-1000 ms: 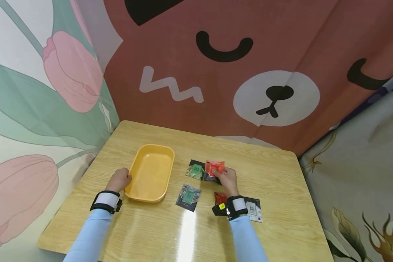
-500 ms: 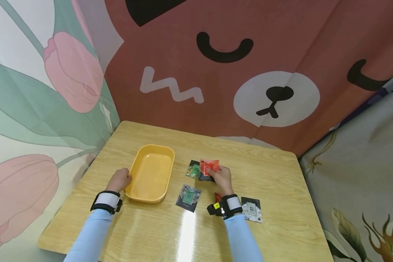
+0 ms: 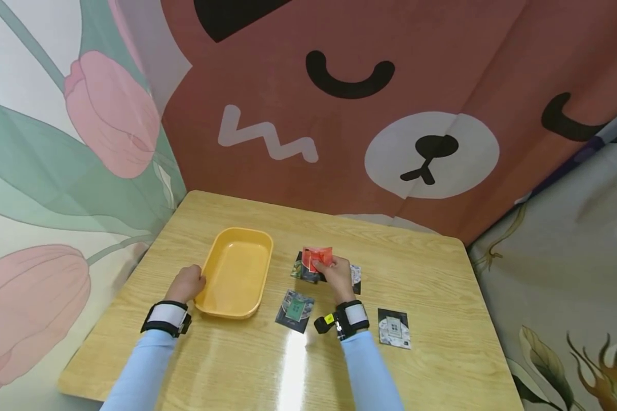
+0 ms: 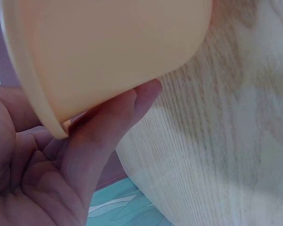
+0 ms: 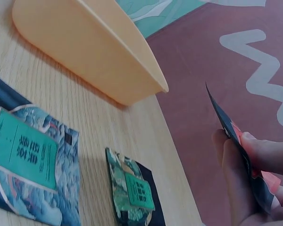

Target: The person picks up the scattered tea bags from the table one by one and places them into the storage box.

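My right hand [image 3: 337, 278] pinches a red and dark sachet [image 3: 316, 258] between thumb and fingers. It is held above the table, over a green and dark sachet [image 3: 296, 269] that it partly covers. The right wrist view shows the held sachet [image 5: 247, 155] nearly edge-on. My left hand [image 3: 187, 283] grips the left rim of an empty yellow plastic tray [image 3: 236, 274]. In the left wrist view, its fingers [image 4: 101, 136] lie against the outside of the tray wall.
A blue-grey sachet with a green label [image 3: 295, 310] lies right of the tray. A white and black sachet [image 3: 394, 328] lies farther right. Another white and black sachet [image 3: 357, 278] shows partly behind my right hand. The wooden table [image 3: 442, 297] meets a bear-print curtain [image 3: 267, 188] at the back.
My right hand has moved left with the red sachet, uncovering a white and black one. A red sachet seen below that hand earlier is now hidden by the wrist. The left hand stays put.
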The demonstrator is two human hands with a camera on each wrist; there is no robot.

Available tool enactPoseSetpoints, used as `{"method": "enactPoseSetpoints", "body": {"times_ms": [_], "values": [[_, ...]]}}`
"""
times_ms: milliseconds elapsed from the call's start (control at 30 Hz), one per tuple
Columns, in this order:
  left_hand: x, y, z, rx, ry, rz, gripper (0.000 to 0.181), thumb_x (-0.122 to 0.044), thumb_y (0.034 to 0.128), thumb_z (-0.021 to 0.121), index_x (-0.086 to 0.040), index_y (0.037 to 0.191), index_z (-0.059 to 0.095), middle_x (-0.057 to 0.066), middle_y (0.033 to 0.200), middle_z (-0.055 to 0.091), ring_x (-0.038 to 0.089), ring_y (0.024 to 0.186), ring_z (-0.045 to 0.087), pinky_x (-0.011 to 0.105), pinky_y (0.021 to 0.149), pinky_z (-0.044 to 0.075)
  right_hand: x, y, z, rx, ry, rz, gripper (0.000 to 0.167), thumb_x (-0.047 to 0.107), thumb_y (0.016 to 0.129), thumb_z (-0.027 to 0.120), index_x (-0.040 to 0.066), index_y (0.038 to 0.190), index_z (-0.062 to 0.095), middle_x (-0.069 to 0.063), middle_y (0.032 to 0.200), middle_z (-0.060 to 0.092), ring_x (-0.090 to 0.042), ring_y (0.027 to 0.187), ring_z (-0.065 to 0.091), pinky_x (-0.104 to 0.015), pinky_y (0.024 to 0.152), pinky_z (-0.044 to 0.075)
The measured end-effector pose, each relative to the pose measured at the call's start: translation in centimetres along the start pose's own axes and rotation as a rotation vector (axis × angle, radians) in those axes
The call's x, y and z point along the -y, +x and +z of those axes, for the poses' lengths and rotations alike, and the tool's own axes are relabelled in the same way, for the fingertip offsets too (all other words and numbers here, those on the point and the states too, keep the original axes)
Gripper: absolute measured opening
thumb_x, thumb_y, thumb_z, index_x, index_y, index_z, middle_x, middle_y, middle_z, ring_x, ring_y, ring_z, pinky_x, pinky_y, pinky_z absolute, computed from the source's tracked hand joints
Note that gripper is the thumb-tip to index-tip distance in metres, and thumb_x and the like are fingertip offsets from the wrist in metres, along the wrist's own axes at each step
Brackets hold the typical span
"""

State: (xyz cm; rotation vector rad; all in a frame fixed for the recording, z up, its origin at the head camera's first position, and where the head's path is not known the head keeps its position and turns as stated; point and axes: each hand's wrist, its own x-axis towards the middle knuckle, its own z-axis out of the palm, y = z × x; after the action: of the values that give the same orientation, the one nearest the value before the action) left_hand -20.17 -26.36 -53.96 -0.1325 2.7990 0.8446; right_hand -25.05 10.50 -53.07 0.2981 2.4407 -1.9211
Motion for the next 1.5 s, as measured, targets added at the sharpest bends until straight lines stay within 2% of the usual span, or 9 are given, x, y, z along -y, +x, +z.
{"method": "enactPoseSetpoints", "body": {"times_ms": [400,633,833,1100,1300,1500], "values": [[0.2,-0.1,0.1,-0.009,0.000,-0.003,0.018,-0.001,0.1010,0.051,0.013,0.093,0.061,0.015,0.077,0.059,0.026,0.068,0.057,0.036,0.063,0.049,0.7,-0.3,1.6,0.045,0.025,0.001,0.014,0.005,0.094,0.076,-0.008,0.100,0.074,0.001,0.080,0.065,-0.012,0.074,0.049,-0.027,0.069,0.042],[0.1,0.1,0.2,0.023,-0.004,-0.029,0.020,-0.002,0.1024,0.050,0.013,0.097,0.061,0.016,0.080,0.059,0.026,0.070,0.058,0.035,0.063,0.050,0.8,-0.3,2.3,0.044,0.025,0.005,0.015,0.006,0.094,0.076,-0.007,0.103,0.076,-0.002,0.084,0.070,-0.012,0.076,0.053,-0.027,0.072,0.045],[0.1,0.1,0.2,-0.004,0.019,-0.025,0.019,-0.002,0.1011,0.050,0.013,0.093,0.061,0.016,0.078,0.059,0.026,0.069,0.058,0.036,0.062,0.050,1.6,0.2,2.8,0.075,0.048,-0.019,0.017,0.007,0.095,0.076,-0.006,0.106,0.077,-0.007,0.091,0.075,-0.013,0.080,0.057,-0.028,0.075,0.047],[0.0,0.1,0.1,-0.008,0.021,-0.004,0.020,-0.001,0.1013,0.052,0.014,0.094,0.061,0.016,0.078,0.060,0.026,0.069,0.059,0.037,0.062,0.050,2.7,0.3,3.6,0.115,0.050,-0.020,0.015,0.008,0.095,0.076,-0.005,0.103,0.078,-0.002,0.083,0.072,-0.012,0.074,0.057,-0.028,0.070,0.046],[-0.2,0.0,0.0,0.007,-0.001,-0.015,0.019,-0.001,0.1021,0.050,0.014,0.095,0.060,0.016,0.078,0.059,0.025,0.068,0.058,0.035,0.061,0.049,3.0,0.3,4.2,0.114,0.030,-0.016,0.014,0.009,0.097,0.074,-0.004,0.101,0.076,0.002,0.078,0.064,-0.013,0.073,0.050,-0.028,0.068,0.042],[-0.2,-0.1,-0.1,0.013,-0.009,-0.016,0.019,-0.001,0.1021,0.049,0.014,0.096,0.059,0.016,0.078,0.059,0.026,0.068,0.058,0.034,0.061,0.049,3.4,0.1,4.8,0.126,0.009,-0.028,0.014,0.009,0.099,0.071,-0.004,0.098,0.075,0.003,0.075,0.059,-0.013,0.072,0.050,-0.027,0.068,0.042]]}}
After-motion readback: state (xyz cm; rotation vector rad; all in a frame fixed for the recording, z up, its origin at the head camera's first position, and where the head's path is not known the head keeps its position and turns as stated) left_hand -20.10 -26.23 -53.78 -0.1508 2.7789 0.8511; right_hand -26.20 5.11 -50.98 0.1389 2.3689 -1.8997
